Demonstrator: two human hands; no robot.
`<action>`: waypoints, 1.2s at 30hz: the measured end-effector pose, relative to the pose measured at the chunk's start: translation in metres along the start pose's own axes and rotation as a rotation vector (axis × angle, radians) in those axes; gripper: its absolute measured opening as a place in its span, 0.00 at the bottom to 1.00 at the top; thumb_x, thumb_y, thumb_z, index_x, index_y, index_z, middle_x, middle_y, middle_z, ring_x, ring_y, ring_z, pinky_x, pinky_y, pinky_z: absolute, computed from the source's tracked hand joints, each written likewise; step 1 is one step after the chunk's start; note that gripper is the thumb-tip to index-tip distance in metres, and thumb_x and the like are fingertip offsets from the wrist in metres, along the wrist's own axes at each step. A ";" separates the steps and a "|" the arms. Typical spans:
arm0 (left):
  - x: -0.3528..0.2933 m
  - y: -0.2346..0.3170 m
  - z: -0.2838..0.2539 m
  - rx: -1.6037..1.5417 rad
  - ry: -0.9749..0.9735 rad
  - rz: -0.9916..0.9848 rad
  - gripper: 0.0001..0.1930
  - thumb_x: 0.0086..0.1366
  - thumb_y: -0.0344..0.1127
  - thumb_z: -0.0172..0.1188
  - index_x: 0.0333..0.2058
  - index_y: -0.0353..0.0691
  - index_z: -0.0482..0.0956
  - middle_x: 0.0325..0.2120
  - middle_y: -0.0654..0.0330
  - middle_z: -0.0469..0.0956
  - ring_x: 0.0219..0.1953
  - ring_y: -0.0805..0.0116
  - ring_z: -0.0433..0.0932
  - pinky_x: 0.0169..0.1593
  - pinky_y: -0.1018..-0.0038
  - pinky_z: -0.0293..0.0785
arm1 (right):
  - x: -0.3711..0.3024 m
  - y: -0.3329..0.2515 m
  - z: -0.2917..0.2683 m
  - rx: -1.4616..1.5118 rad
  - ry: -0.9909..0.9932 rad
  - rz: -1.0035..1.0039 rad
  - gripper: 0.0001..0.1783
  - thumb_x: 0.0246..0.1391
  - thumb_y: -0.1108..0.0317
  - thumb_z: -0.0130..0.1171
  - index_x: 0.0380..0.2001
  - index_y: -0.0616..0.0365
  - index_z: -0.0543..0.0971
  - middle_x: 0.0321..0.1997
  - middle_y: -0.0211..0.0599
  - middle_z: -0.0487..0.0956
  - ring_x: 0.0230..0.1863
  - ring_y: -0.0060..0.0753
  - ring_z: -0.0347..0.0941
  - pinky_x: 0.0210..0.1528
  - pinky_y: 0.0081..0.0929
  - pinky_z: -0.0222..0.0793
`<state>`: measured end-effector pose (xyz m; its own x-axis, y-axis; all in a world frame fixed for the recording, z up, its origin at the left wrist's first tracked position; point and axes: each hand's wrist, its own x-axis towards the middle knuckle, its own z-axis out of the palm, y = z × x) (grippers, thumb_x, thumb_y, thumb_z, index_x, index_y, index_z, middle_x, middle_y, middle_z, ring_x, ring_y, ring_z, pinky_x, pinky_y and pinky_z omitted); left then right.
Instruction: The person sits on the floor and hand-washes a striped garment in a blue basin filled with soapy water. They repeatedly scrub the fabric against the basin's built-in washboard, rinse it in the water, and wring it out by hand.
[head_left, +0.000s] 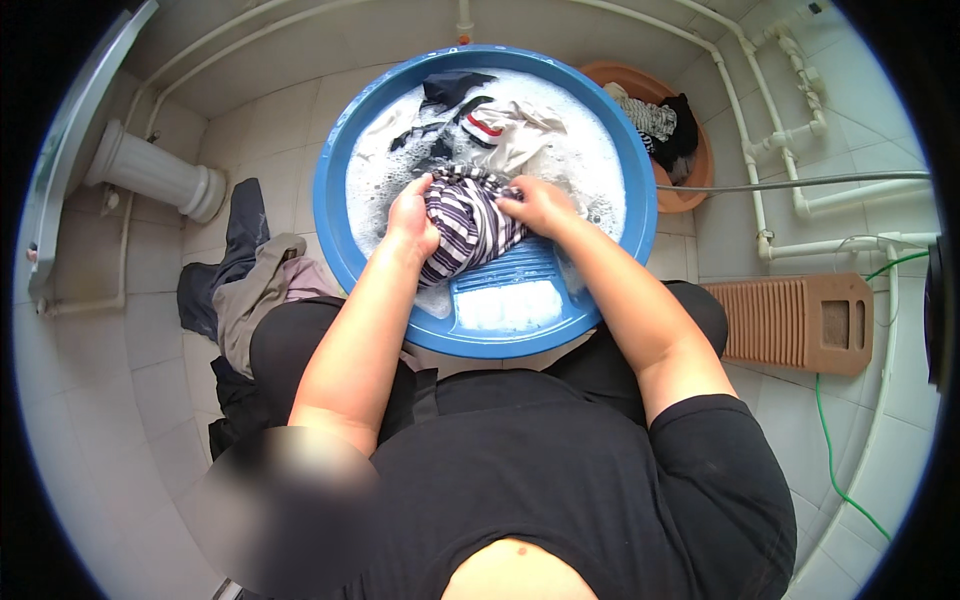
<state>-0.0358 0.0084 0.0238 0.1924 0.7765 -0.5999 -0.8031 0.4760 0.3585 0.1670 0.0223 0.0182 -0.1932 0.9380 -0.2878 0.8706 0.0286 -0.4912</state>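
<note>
A large round blue washtub full of suds stands between my knees. Both hands grip a wet, bunched-up striped garment in dark and white, over the tub's built-in ridged washboard. My left hand is closed on the garment's left side, its fingers partly hidden behind the cloth. On the right edge, my right hand pinches the fabric. Beyond them, a pale cloth and a dark cloth lie in the foam, along with a piece with a red and white band.
An orange basin holding clothes sits at the far right, with a grey hose running past it. A brown washboard lies to my right, near a green cord. Clothes are piled on the floor at left, near a white pedestal.
</note>
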 end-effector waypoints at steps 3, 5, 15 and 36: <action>0.015 -0.009 -0.005 -0.001 -0.045 0.037 0.16 0.65 0.36 0.41 0.42 0.28 0.69 0.41 0.44 0.74 0.43 0.53 0.75 0.49 0.60 0.72 | 0.014 0.020 0.001 -0.057 0.147 0.299 0.28 0.40 0.42 0.59 0.38 0.52 0.78 0.39 0.46 0.78 0.43 0.47 0.74 0.46 0.40 0.68; 0.010 -0.014 0.003 -0.037 -0.176 -0.018 0.16 0.66 0.37 0.41 0.42 0.30 0.69 0.40 0.47 0.75 0.41 0.56 0.76 0.48 0.62 0.73 | 0.007 0.006 0.010 -0.070 0.256 0.203 0.26 0.39 0.45 0.61 0.37 0.52 0.79 0.37 0.45 0.77 0.42 0.45 0.74 0.45 0.37 0.68; 0.008 -0.018 -0.010 0.200 -0.266 0.124 0.15 0.63 0.38 0.50 0.46 0.38 0.67 0.38 0.54 0.74 0.40 0.63 0.74 0.41 0.67 0.73 | -0.057 -0.105 0.015 0.343 0.539 -0.839 0.15 0.34 0.65 0.63 0.28 0.54 0.72 0.35 0.37 0.75 0.37 0.43 0.72 0.37 0.33 0.70; 0.012 -0.035 0.013 0.072 -0.017 0.097 0.18 0.64 0.44 0.48 0.40 0.33 0.73 0.37 0.50 0.77 0.38 0.58 0.78 0.46 0.62 0.75 | 0.012 0.023 0.015 0.273 0.338 0.072 0.30 0.44 0.40 0.56 0.39 0.56 0.74 0.43 0.48 0.75 0.46 0.47 0.71 0.48 0.38 0.65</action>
<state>0.0014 0.0062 0.0136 0.1264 0.8270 -0.5478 -0.7758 0.4266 0.4649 0.1776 0.0295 -0.0084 0.0624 0.9958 -0.0664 0.7159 -0.0910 -0.6922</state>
